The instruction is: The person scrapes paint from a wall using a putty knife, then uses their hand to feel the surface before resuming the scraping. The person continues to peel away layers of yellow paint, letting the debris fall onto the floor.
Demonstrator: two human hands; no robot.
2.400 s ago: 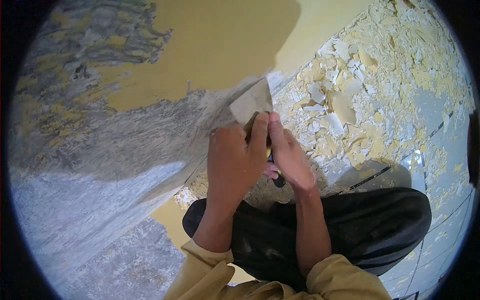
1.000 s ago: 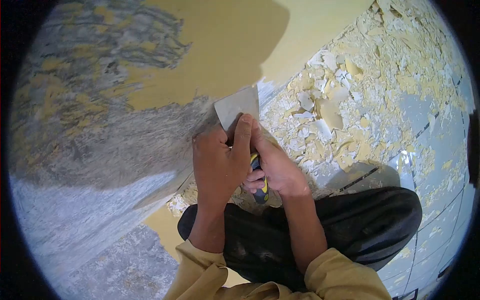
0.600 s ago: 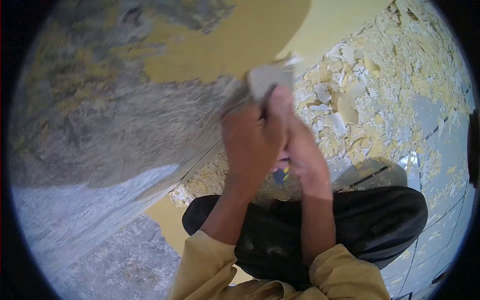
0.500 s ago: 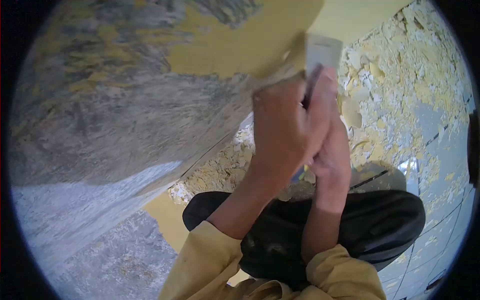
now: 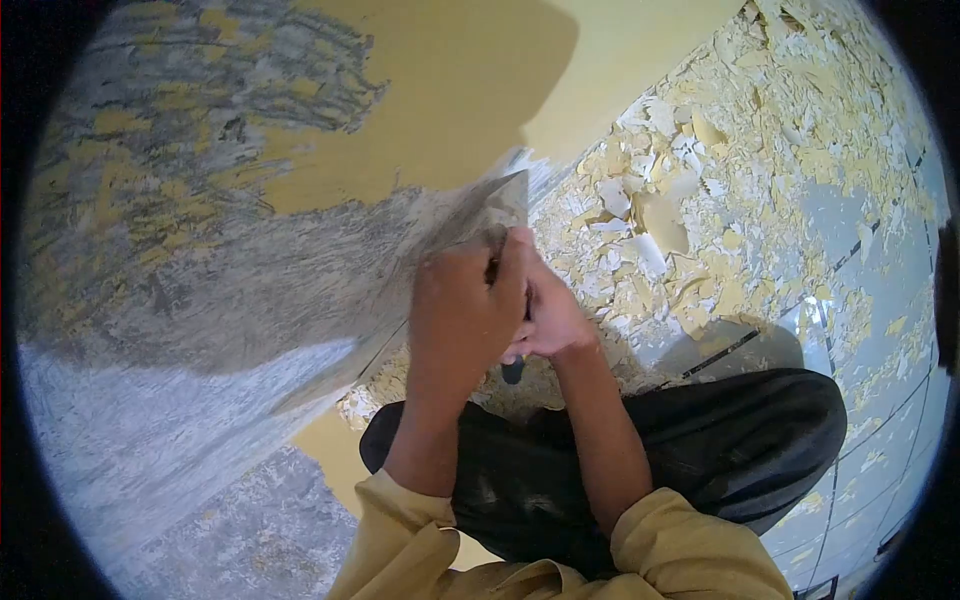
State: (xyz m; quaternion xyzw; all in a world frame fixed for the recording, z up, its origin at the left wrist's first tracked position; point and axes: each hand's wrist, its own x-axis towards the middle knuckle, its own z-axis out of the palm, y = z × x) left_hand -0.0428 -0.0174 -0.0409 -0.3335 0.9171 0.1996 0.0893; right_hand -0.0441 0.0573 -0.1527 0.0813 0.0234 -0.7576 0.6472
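Note:
Both hands are wrapped round a scraper (image 5: 508, 200), whose wide metal blade lies against the lower part of the wall. My left hand (image 5: 465, 305) grips it from the left, fingers folded near the blade. Just right of it, my right hand (image 5: 550, 310) is closed round the handle, and a dark handle end (image 5: 512, 372) sticks out below. The wall (image 5: 430, 100) still has yellow paint at the top, with grey scraped surface beneath and to the left.
Heaps of yellow and white paint flakes (image 5: 740, 230) cover the floor along the wall. Grey-blue tiles (image 5: 880, 400) show at the right. My crossed legs (image 5: 700, 450) in dark trousers are below my hands.
Both hands and the scraper have moved left and down in the view. Fresh whitish scraped wall now shows near the blade, where yellow paint was.

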